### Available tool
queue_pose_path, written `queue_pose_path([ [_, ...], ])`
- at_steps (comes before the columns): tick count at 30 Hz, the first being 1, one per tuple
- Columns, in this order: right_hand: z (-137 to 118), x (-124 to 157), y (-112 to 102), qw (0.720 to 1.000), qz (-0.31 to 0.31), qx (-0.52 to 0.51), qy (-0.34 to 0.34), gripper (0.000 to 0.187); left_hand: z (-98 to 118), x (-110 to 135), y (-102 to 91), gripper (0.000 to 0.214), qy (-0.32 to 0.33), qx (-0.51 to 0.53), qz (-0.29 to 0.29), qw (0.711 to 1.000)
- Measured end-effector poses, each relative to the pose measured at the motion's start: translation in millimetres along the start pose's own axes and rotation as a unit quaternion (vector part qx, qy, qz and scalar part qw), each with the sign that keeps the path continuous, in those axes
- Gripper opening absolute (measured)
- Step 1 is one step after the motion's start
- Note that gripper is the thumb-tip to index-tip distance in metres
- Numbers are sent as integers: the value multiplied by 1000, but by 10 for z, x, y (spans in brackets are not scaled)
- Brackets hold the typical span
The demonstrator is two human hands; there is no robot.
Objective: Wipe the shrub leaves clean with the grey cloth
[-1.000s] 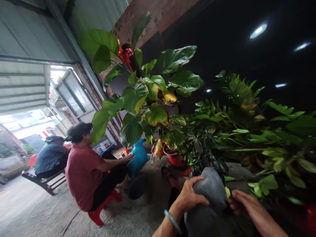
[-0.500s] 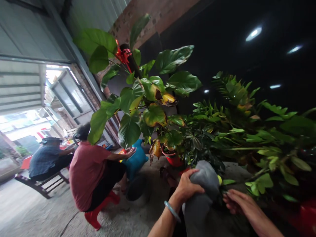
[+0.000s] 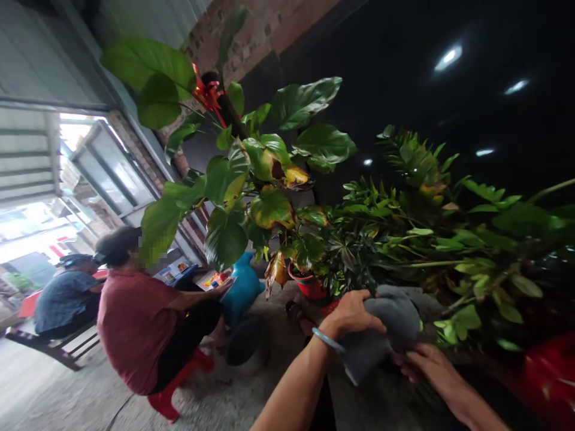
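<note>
A grey cloth (image 3: 386, 332) hangs bunched between both my hands, low and right of centre. My left hand (image 3: 353, 314), with a pale bangle at the wrist, lies closed over the cloth's top. My right hand (image 3: 426, 370) pinches the cloth's lower right edge from beneath, fingers curled. Just behind the cloth spread the leaves of a low green plant (image 3: 453, 245).
A tall big-leaved plant (image 3: 251, 173) with a red ribbon stands in a red pot (image 3: 309, 286). A person in a red shirt (image 3: 135, 326) sits on a red stool at left; another person in blue (image 3: 63, 299) sits on a bench beyond. A red pot (image 3: 548, 377) shows at right.
The cloth and both hands have shifted right and up toward the low plant. My left hand now presses the cloth flatter, and my right hand has closed on its lower edge.
</note>
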State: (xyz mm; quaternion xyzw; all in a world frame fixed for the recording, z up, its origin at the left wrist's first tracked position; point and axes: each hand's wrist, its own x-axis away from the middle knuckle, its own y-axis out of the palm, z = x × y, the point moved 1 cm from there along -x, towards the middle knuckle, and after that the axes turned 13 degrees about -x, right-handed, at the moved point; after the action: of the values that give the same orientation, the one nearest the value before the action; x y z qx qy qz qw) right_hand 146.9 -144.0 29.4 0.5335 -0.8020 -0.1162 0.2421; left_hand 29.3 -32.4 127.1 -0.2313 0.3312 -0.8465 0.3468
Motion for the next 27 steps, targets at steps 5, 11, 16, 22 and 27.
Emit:
queue_pose_path([
  [5, -34, 7, -126, 999, -23, -23, 6, 23, 108, 461, -440, 72, 53, 81, -52, 994],
  [11, -36, -34, -190, 996, -45, -69, 42, 37, 199, 260, -447, 75, 47, 158, 162, 973],
  [16, -17, 23, -155, 998, -53, -46, 7, 35, -75, 403, -227, 69, 17, 47, -23, 998],
  [22, -123, 92, -108, 997, 15, -74, 35, 37, 25, 579, -564, 76, 30, 195, 122, 973],
  [27, -162, 87, -36, 995, 50, -81, 40, 37, -174, 267, -253, 73, -34, 163, 222, 961],
])
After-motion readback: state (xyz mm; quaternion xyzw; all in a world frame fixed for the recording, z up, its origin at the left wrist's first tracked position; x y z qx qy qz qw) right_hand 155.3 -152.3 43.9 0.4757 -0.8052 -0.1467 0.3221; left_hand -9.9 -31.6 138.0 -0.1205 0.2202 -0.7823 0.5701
